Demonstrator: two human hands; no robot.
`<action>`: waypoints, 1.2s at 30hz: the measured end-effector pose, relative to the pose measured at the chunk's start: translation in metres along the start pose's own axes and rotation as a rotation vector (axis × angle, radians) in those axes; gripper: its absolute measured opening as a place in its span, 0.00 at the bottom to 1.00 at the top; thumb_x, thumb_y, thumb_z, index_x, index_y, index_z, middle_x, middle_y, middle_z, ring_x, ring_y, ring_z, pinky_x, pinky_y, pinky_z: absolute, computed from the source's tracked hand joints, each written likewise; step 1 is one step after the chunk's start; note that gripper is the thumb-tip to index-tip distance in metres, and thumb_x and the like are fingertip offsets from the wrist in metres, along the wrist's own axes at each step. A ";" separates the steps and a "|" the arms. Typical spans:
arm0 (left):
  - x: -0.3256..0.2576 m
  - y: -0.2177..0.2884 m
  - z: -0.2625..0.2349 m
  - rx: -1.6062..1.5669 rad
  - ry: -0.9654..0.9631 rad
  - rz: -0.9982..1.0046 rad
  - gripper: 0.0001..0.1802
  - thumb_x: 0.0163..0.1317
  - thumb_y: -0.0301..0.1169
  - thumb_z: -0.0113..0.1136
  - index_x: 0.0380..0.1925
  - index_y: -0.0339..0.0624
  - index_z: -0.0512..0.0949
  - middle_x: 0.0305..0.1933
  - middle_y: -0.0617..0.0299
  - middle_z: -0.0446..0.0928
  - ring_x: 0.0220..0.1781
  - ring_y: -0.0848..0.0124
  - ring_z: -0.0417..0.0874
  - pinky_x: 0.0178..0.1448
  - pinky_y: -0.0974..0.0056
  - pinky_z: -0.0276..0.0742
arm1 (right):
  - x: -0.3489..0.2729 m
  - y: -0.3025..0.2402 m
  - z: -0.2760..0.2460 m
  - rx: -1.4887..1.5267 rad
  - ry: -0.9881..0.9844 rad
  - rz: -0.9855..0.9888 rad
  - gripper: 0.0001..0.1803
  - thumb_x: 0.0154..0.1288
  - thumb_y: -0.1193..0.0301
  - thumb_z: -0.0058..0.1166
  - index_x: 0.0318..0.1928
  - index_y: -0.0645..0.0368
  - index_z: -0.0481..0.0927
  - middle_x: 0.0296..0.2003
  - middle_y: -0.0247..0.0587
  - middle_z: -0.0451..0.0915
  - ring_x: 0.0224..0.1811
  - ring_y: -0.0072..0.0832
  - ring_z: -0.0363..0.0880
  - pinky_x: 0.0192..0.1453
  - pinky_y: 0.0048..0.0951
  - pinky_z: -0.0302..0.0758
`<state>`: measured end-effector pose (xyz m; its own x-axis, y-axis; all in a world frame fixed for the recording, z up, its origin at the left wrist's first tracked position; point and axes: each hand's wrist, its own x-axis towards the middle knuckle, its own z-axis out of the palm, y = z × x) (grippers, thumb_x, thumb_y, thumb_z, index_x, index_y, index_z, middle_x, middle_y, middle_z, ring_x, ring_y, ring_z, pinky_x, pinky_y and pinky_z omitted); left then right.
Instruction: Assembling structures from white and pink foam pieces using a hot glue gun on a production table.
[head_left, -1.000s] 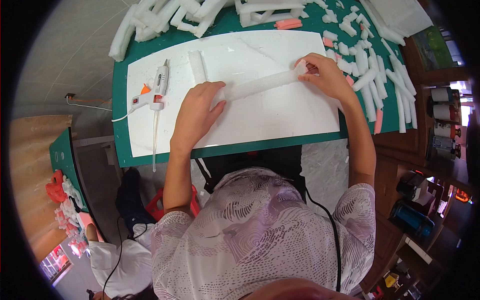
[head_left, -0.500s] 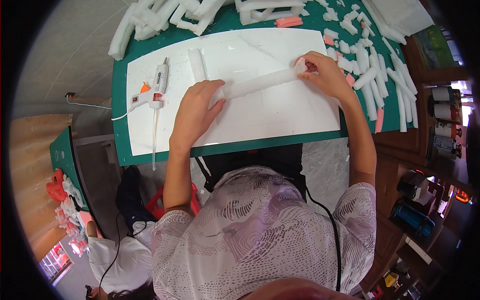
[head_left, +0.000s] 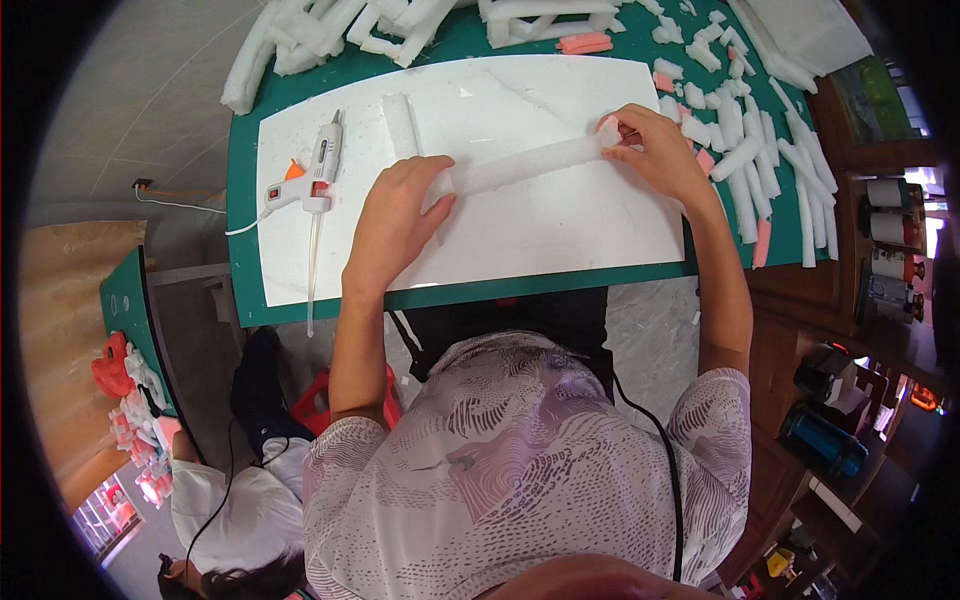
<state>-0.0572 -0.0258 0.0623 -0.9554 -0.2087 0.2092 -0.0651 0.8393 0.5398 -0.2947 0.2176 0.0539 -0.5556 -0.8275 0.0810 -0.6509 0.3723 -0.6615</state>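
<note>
A long white foam strip (head_left: pixel 530 166) lies slantwise over the white board, between my two hands. My left hand (head_left: pixel 398 215) grips its left end, thumb and fingers closed around the corner where another white foam strip (head_left: pixel 400 125) runs away from me. At the far right end, my right hand (head_left: pixel 655 150) pinches a small white foam piece (head_left: pixel 608 132) against the strip. Its fingertips are partly hidden behind that piece. Left of my left hand, a white glue gun (head_left: pixel 318 172) lies on the board with a clear glue stick (head_left: pixel 313 270) sticking out of its back.
The white board (head_left: pixel 560 235) rests on a green table mat (head_left: pixel 240 240). White and pink foam offcuts (head_left: pixel 740 150) are scattered at the right; foam frames (head_left: pixel 400 30) stand along the far edge. A person in a white shirt (head_left: pixel 235 510) sits at lower left, near another green table (head_left: pixel 130 300).
Both hands keep their grip on the foam, almost still. The whole view has shifted very slightly, and the head of the person at lower left has moved a little.
</note>
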 end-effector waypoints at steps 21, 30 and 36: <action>0.003 -0.004 0.001 -0.008 0.006 0.040 0.17 0.55 0.26 0.65 0.47 0.37 0.79 0.48 0.50 0.81 0.52 0.53 0.79 0.59 0.56 0.72 | 0.001 0.001 0.000 -0.072 0.004 -0.010 0.16 0.51 0.74 0.67 0.41 0.66 0.79 0.35 0.44 0.79 0.36 0.34 0.79 0.45 0.30 0.76; 0.003 -0.005 0.000 -0.015 -0.018 0.012 0.19 0.55 0.28 0.66 0.49 0.39 0.79 0.51 0.50 0.80 0.54 0.53 0.79 0.61 0.57 0.72 | 0.001 -0.001 -0.001 -0.084 0.000 -0.017 0.17 0.50 0.73 0.68 0.41 0.66 0.79 0.34 0.44 0.79 0.37 0.35 0.78 0.45 0.30 0.75; 0.003 -0.005 -0.001 -0.015 -0.026 -0.008 0.19 0.55 0.28 0.66 0.49 0.39 0.79 0.51 0.50 0.80 0.54 0.53 0.80 0.61 0.57 0.72 | 0.001 0.000 0.000 -0.067 0.004 -0.015 0.17 0.51 0.73 0.68 0.41 0.66 0.79 0.34 0.44 0.79 0.37 0.35 0.78 0.45 0.30 0.75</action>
<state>-0.0597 -0.0306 0.0611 -0.9620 -0.2022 0.1837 -0.0687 0.8299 0.5537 -0.2957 0.2170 0.0541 -0.5478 -0.8313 0.0937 -0.6922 0.3875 -0.6088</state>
